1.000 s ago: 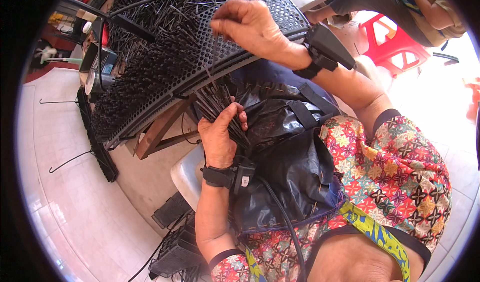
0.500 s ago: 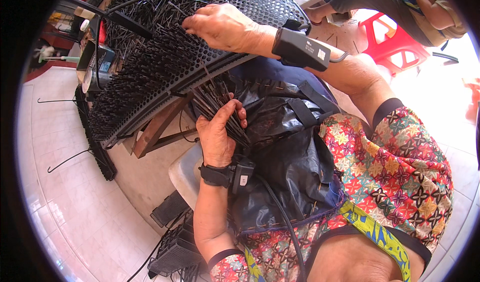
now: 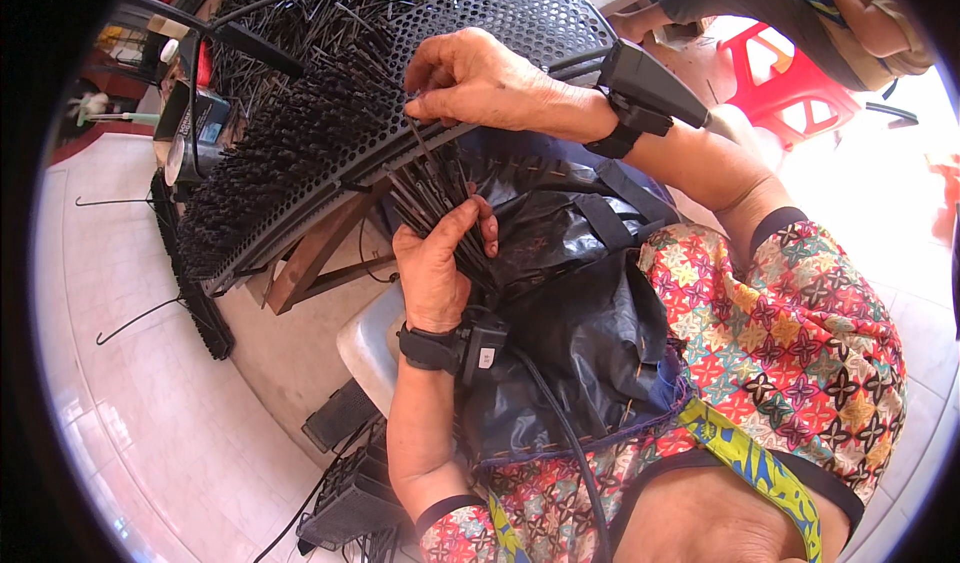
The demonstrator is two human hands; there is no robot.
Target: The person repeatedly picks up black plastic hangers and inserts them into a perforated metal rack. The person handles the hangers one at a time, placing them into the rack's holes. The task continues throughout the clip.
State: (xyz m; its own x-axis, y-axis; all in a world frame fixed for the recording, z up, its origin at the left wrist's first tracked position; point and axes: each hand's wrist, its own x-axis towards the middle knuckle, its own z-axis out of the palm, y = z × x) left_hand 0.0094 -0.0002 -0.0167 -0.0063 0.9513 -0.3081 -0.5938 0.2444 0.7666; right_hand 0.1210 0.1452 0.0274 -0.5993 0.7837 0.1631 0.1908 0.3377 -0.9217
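My left hand (image 3: 435,263) is closed round a bundle of thin black rods (image 3: 420,195), which slant up toward the board's near edge. Just above the bundle, my right hand (image 3: 470,83) has its thumb and fingertips pinched together. A single thin dark rod (image 3: 424,145) runs from those fingertips down to the top of the bundle. Beside both hands is a perforated black board (image 3: 480,13). Dense rows of upright black rods (image 3: 290,133) stand in its holes, over its left and middle part. Bare holes show on its right part.
Loose black rods (image 3: 330,3) lie heaped behind the board. A wooden leg (image 3: 315,248) supports it. A black apron (image 3: 570,353) covers my lap. A red plastic stool (image 3: 785,93) and another person's leg (image 3: 720,3) are at the far right. Black crates (image 3: 350,498) sit lower left.
My right hand has come back from the standing rods, right and slightly down, to the top of the bundle. My left hand stays in place with the rods.
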